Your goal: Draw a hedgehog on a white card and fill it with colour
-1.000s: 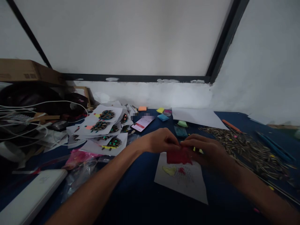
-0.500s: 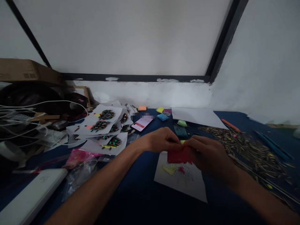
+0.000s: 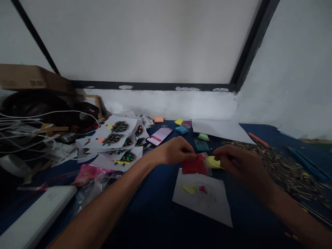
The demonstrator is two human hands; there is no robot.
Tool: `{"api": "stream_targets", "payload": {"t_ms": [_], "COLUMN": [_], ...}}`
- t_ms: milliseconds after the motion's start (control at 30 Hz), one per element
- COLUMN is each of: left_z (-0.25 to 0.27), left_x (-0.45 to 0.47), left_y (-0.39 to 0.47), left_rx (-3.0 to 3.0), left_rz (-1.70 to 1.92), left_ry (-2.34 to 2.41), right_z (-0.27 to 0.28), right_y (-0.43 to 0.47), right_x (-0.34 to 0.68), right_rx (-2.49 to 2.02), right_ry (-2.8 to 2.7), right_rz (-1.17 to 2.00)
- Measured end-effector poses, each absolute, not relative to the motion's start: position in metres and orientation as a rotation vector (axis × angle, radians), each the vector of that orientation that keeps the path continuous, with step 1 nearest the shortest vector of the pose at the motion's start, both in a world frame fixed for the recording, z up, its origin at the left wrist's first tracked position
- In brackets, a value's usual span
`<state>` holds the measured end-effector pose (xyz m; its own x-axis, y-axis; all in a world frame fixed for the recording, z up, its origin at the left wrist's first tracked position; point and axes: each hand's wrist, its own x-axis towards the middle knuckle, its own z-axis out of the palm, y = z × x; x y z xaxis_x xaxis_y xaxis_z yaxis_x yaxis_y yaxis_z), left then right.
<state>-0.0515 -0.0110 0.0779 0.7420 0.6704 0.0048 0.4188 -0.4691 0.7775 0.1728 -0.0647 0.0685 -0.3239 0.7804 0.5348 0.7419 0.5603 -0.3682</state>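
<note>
My left hand (image 3: 178,151) pinches the top edge of a small clear packet of red clay (image 3: 194,164). Beside that packet lies a packet of yellow clay (image 3: 214,162). Just right of it is my right hand (image 3: 240,166), its fingers curled together; a speck of red shows among them, but what they hold is unclear. Below both hands a white paper (image 3: 202,205) lies on the blue cloth. It bears a flattened yellow clay shape (image 3: 188,188), a red clay bit (image 3: 202,189) and dotted pencil marks.
Sheets with seed-covered figures (image 3: 118,133) are stacked left of a phone (image 3: 159,136). Loose striped seeds (image 3: 282,173) spread at the right. Blue (image 3: 182,129) and green clay packets (image 3: 203,137) sit at the back. A white box-like object (image 3: 38,214) is at front left.
My right hand has moved right, away from the red clay packet, uncovering the yellow packet. My left hand keeps hold of the red packet, now slightly further left.
</note>
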Motion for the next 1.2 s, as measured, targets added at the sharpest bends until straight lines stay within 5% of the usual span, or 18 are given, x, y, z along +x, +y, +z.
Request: {"api": "stream_targets", "payload": {"t_ms": [300,900,1200], "left_z": [0.075,0.072,0.065], "left_x": [-0.050,-0.047,-0.044], "left_y": [-0.011,-0.012,-0.012], "left_rx": [2.091,2.068,2.083], "left_rz": [0.459,0.501,0.526], "left_ry": [0.803,0.836,0.834], "right_z": [0.079,0.072,0.061], "right_y": [-0.067,-0.067,-0.062], "right_x": [0.171,0.168,0.169], "right_rx": [-1.279,-1.321,-1.336], "right_ry": [-2.062,-2.028,-1.937], "right_rz": [0.578,0.579,0.919]}}
